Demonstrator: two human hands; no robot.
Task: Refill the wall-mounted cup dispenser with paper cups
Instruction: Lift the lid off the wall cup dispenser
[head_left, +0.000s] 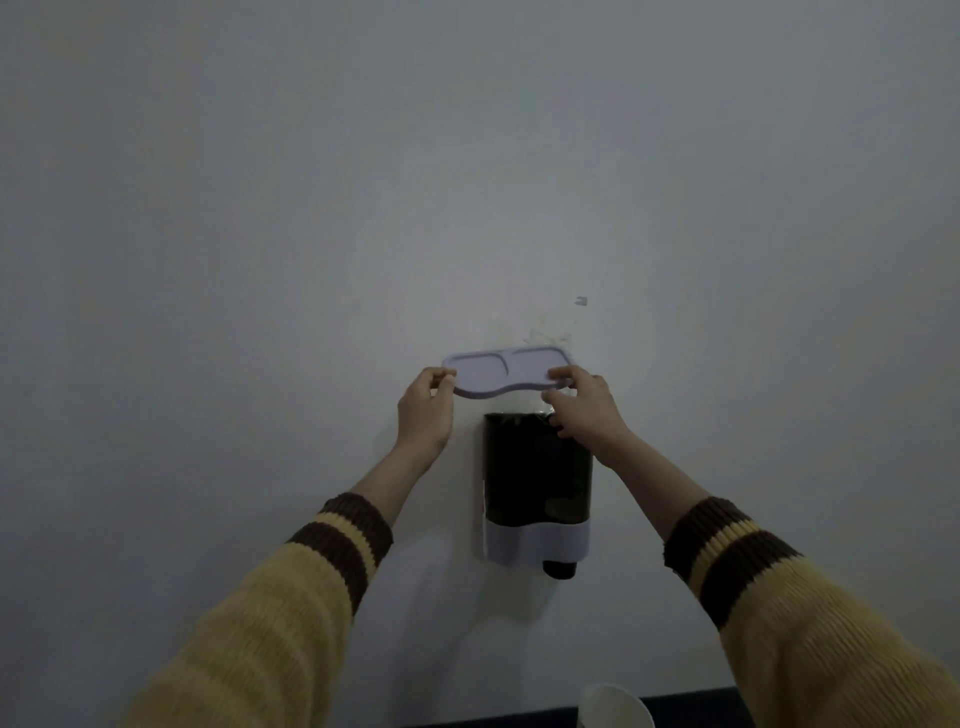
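Observation:
A dark, smoky-plastic cup dispenser (535, 478) with a pale band near its base hangs on the wall at centre. Its pale lilac lid (506, 371), shaped like two joined ovals, is held level a little above the dispenser's open top. My left hand (423, 410) pinches the lid's left end. My right hand (584, 405) grips the right end, partly covering the dispenser's top right corner. A white paper cup (615, 706) shows at the bottom edge, right of centre, rim up.
The plain grey-white wall (260, 234) fills most of the view. A small mark or bit of tape (582, 300) sits above and right of the lid. A dark surface (691, 706) runs along the bottom edge beside the cup.

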